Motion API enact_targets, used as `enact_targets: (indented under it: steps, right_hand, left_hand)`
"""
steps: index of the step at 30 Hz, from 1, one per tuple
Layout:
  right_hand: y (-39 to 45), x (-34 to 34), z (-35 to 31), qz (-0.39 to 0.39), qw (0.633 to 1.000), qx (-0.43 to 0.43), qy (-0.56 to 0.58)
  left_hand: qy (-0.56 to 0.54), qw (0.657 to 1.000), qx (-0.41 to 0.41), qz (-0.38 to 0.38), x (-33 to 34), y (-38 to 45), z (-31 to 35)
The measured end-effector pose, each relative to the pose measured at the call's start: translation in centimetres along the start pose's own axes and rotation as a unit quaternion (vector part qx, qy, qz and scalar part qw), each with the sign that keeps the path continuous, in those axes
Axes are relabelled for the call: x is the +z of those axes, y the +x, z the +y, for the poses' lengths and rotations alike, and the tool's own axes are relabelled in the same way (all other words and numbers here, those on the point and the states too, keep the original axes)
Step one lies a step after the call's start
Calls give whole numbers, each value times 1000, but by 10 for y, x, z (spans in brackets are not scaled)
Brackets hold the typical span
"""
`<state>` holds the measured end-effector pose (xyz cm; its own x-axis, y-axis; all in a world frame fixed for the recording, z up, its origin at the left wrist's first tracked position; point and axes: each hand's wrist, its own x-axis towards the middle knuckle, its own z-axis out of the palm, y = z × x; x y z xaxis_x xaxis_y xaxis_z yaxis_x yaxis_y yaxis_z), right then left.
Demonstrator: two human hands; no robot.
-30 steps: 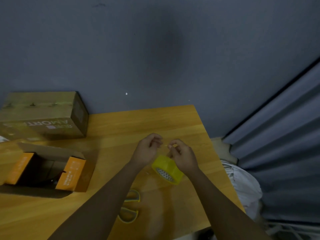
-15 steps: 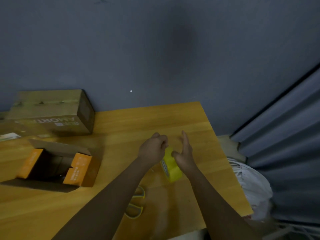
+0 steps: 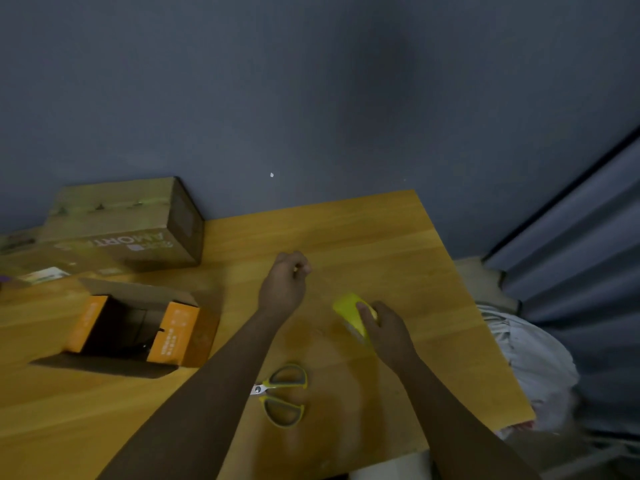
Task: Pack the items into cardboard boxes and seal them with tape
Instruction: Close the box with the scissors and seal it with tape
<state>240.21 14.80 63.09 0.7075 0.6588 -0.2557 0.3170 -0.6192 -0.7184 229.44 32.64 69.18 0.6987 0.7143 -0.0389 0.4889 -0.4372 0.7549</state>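
My right hand grips a yellow tape roll just above the wooden table. My left hand is up and to the left of the roll, thumb and fingers pinched together on the clear tape end, which stretches faintly back to the roll. An open cardboard box with orange flaps stands at the left, its inside dark. A closed brown box sits against the wall behind it.
Yellow-handled scissors lie on the table between my forearms. Flat cardboard and a small card are at the far left. A grey curtain and a white bag are off the table's right edge.
My hands have moved apart: the left one went up and left with the tape end, the right one carried the roll right. The view shifted, showing the scissors fully.
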Motion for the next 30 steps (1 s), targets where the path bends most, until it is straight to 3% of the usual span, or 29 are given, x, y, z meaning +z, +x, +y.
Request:
enact_targets:
  steps: [2, 5, 8, 11, 14, 19, 22, 26, 28, 30]
  right_hand:
    - [3, -8, 6, 34, 991, -19, -127]
    - [12, -19, 13, 83, 950, 29, -300]
    - [25, -33, 14, 111, 923, 17, -368]
    - [29, -37, 17, 137, 887, 79, -434]
    - [31, -27, 30, 86, 906, 102, -402]
    - [7, -3, 56, 97, 906, 88, -402]
    - [-11, 8, 63, 106, 914, 55, -388]
    - [-39, 28, 53, 115, 957, -39, -262]
    - [-55, 47, 42, 63, 962, -157, -214]
    - [-63, 69, 24, -65, 950, -218, -216]
  left_hand:
    - [-43, 999, -7, -6, 2, 1, -2]
    - [-81, 996, -19, -28, 20, -3, 2]
    - [-125, 991, -35, -7, 39, -3, 3]
    - [-170, 985, -34, 2, 57, -2, 0]
    - [-178, 983, -52, -6, 74, -6, -11]
    - [-110, 988, -62, -84, 84, -14, -42]
    - [-58, 989, -48, -129, 81, -26, -50]
    - [-51, 990, -31, -127, 72, -32, -52]
    - [-59, 989, -31, -133, 68, -34, -54]
    - [-65, 987, -35, -143, 66, -36, -59]
